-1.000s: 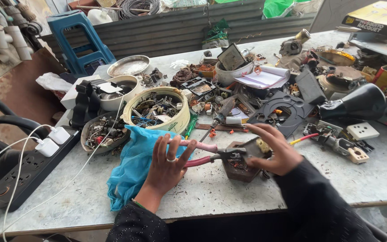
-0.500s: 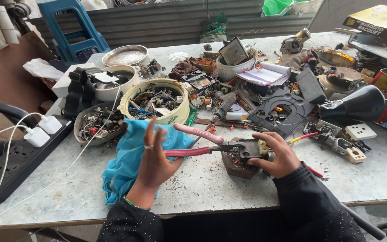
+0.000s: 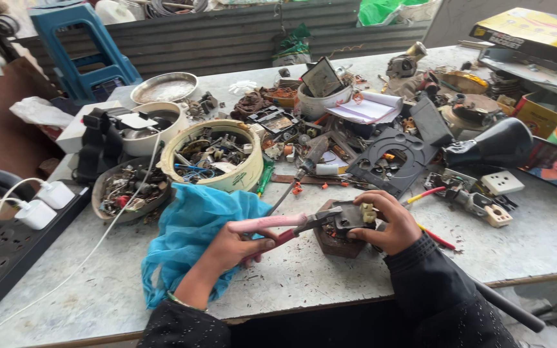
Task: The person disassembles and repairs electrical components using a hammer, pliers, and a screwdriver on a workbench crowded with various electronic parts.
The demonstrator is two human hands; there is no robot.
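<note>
Your left hand (image 3: 236, 248) is closed around the pink handles of a pair of pliers (image 3: 285, 225), fingers wrapped under, thumb on top. The plier tips reach right into a small dark electrical part (image 3: 351, 218). Your right hand (image 3: 387, 222) grips that part from the right side, fingers curled over it, holding it on top of a brown block (image 3: 333, 241) that sits on the table (image 3: 291, 277) near the front edge.

Just left of your left hand lies a crumpled blue cloth (image 3: 195, 232), partly under your wrist. Behind it stands a cream round bowl (image 3: 214, 154) full of scrap bits and wires. Left of that is a grey dish (image 3: 127, 190) with small metal parts. A screwdriver (image 3: 301, 174) lies slanted just behind the pliers. Right of your right hand, a red-and-yellow wire (image 3: 423, 194) lies on the table, and further right a white socket (image 3: 501, 182). A black flat plate with a round hole (image 3: 394, 158) sits behind your right hand. At far left, a black power strip (image 3: 8, 248) with white chargers plugged in.
</note>
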